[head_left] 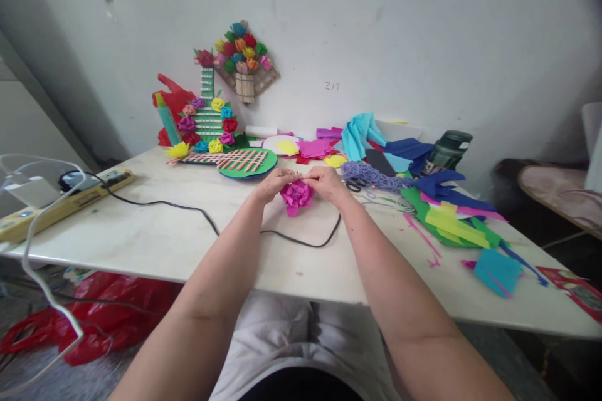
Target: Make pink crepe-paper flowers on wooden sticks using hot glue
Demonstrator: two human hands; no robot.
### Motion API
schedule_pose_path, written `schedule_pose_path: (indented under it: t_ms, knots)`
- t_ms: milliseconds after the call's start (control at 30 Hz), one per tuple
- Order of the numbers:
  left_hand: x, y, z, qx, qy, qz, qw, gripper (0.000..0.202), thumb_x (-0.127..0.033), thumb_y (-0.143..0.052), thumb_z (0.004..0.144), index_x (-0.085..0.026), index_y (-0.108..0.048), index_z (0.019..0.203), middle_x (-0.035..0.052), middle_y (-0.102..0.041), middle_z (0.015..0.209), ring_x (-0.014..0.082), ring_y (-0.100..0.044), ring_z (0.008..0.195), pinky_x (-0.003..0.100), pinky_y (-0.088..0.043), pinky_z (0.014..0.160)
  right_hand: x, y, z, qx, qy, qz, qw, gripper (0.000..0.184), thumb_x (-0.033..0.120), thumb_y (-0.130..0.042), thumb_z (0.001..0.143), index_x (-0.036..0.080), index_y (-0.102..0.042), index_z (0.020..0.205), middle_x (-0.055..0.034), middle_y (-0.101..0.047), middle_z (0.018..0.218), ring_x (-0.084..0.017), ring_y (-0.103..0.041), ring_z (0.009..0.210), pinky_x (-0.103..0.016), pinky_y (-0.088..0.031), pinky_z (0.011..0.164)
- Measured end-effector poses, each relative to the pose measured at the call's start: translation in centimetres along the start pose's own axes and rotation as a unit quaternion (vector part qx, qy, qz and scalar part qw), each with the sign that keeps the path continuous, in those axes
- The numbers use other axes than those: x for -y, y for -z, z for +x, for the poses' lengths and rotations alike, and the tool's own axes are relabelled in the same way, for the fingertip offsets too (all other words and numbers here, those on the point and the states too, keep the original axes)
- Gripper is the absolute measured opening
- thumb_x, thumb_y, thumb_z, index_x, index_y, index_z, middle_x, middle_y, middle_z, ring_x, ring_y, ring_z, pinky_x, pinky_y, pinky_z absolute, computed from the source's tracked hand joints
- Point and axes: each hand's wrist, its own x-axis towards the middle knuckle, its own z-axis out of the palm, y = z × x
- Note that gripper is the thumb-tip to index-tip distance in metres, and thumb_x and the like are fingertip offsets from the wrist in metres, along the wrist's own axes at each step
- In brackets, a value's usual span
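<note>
A magenta paper flower [297,198] hangs between my two hands, its petals facing me, above the white table. My left hand [277,184] pinches it at the upper left, fingers closed. From the upper right my right hand [325,183] holds it too, with thumb and fingers pressed together. The fingertips of both hands nearly meet at the flower's top edge, and what exactly they grip there is partly hidden. Just beyond my left hand lies a green paper guitar shape [248,163] with pinkish strips across it. Scissors [353,185] lie beside my right hand.
A black cable [301,242] crosses the table [155,238] before me. Purple yarn [371,175], coloured paper [451,222] and a dark bottle [446,151] are on the right. Finished flower crafts [209,116] lean on the wall. A power strip [66,200] lies left.
</note>
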Motion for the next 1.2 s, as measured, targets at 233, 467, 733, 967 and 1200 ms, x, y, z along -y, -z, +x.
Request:
schedule_pose_path:
  t_ms: [233,467,733,967,1200]
  knots:
    - [-0.1,0.1,-0.1,0.013,0.014,-0.009,1.0,0.036,-0.046,-0.07,0.065,-0.013,-0.056,0.061,-0.0022,-0.046,0.047,0.0054,-0.036,0.041,0.022,-0.021,0.041,-0.1,-0.4,0.0,-0.004,-0.021,0.023,1.0,0.012,0.02,-0.063,0.073,0.019,-0.075,0.073,-0.0031,-0.07,0.074,-0.015,-0.06,0.071,-0.025,-0.044,0.065]
    - [-0.1,0.3,0.0,0.013,0.03,-0.025,0.999,0.034,-0.042,-0.072,0.063,-0.011,-0.059,0.064,0.0001,-0.053,0.05,0.0071,-0.044,0.042,0.021,-0.027,0.041,0.3,0.4,-0.1,0.041,-0.022,0.103,0.994,0.017,0.022,-0.059,0.074,0.014,-0.074,0.075,-0.0027,-0.067,0.07,-0.013,-0.057,0.065,-0.024,-0.043,0.063]
    - [-0.6,0.5,-0.3,0.019,0.024,-0.031,0.999,0.031,-0.039,-0.073,0.061,-0.01,-0.06,0.062,0.0019,-0.057,0.051,0.0079,-0.047,0.043,0.021,-0.029,0.041,-0.5,0.7,0.0,0.078,0.0,0.048,0.996,0.024,0.03,-0.055,0.078,0.013,-0.07,0.068,-0.0008,-0.059,0.063,-0.011,-0.05,0.06,-0.023,-0.037,0.058]
    - [-0.2,0.8,-0.3,0.029,0.027,-0.03,0.999,0.032,-0.04,-0.073,0.061,-0.01,-0.062,0.065,0.0026,-0.059,0.052,0.0082,-0.048,0.044,0.02,-0.031,0.042,-0.8,0.3,0.2,0.089,0.016,0.015,0.996,0.023,0.031,-0.057,0.079,0.015,-0.07,0.071,-0.0018,-0.063,0.07,-0.012,-0.053,0.065,-0.023,-0.04,0.063]
    - [0.0,1.0,-0.3,0.037,0.026,-0.04,0.998,0.032,-0.04,-0.074,0.062,-0.01,-0.063,0.064,0.0028,-0.059,0.053,0.0083,-0.049,0.045,0.021,-0.032,0.044,0.1,0.7,-0.1,0.065,0.027,-0.017,0.997,0.016,0.023,-0.059,0.078,0.018,-0.075,0.079,-0.0039,-0.067,0.078,-0.013,-0.057,0.071,-0.024,-0.042,0.066]
